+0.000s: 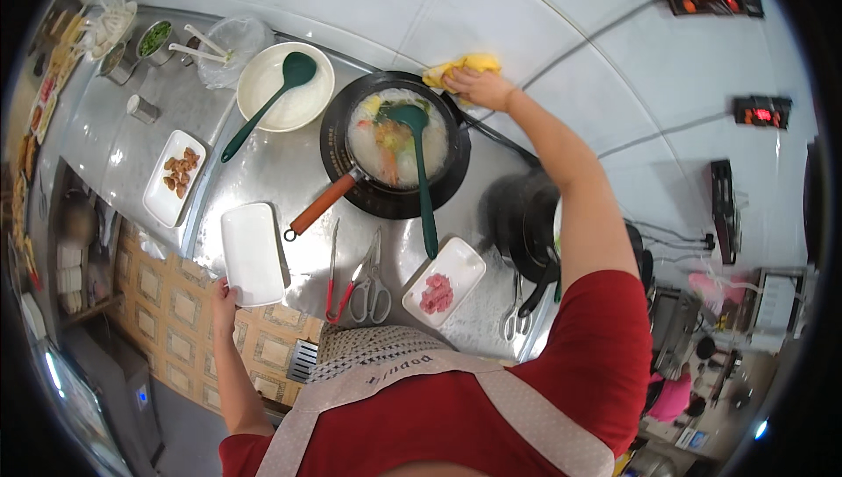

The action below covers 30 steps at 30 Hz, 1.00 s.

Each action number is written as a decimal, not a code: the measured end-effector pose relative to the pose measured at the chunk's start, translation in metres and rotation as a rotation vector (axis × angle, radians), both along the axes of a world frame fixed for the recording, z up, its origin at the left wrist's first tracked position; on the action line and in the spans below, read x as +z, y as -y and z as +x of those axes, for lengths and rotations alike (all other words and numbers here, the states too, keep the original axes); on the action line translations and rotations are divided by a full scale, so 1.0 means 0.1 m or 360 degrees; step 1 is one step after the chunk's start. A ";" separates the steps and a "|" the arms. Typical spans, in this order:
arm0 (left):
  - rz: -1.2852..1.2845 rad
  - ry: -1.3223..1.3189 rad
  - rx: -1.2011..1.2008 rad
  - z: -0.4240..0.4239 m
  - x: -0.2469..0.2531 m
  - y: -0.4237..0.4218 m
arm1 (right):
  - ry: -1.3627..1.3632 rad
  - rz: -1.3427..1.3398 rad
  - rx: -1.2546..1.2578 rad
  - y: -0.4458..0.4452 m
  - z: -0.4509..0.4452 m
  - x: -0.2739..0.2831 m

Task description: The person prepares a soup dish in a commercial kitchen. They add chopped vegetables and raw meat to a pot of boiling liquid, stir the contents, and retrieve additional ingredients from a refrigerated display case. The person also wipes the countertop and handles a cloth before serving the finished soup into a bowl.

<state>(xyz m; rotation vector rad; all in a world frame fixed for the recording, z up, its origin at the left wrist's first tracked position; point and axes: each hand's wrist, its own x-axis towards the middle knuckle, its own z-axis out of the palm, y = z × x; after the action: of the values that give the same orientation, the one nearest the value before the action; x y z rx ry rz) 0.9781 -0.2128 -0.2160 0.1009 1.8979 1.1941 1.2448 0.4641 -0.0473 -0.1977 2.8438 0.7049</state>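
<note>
A yellow cloth (483, 63) lies under my right hand (483, 89), spread against the white wall where it meets the counter, behind the pan. My left hand (225, 296) grips the near corner of a bare white rectangular plate (251, 250) at the counter's front edge. Between my hands, a pan (401, 141) of broth with a prawn and vegetables sits on a round black cooktop (335, 168). Its wooden handle (322, 205) points toward me, and a dark green ladle (424, 194) rests in it.
Red-handled tongs (335, 299), scissors (371, 289) and a plate of pink meat (436, 293) lie near me. Leftward are a white bowl (263, 99) with another green ladle and a plate of brown pieces (181, 172). A black pan (526, 227) is partly behind my right arm.
</note>
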 end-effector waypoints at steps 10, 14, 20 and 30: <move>0.0329 -0.0136 0.0165 -0.55 0.92 0.05 | -0.1088 0.0306 -0.0174 1.07 0.58 2.66; 0.0304 -0.0339 0.0094 -0.47 1.58 -0.16 | -0.1270 -0.0014 -0.0648 1.83 1.53 2.96; 0.0517 -0.0236 -0.0231 0.03 2.33 -0.80 | -0.1558 -0.0352 -0.1723 3.16 3.67 1.87; 0.0576 0.0161 -0.1253 2.72 2.88 -2.18 | -0.1436 -0.0201 -0.2669 4.36 5.81 -0.61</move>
<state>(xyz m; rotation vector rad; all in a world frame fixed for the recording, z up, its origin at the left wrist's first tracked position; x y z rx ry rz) 1.2499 0.0054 0.0720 0.8783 1.3174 0.9358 1.8263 0.0282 -0.1086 2.5618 2.2807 0.1339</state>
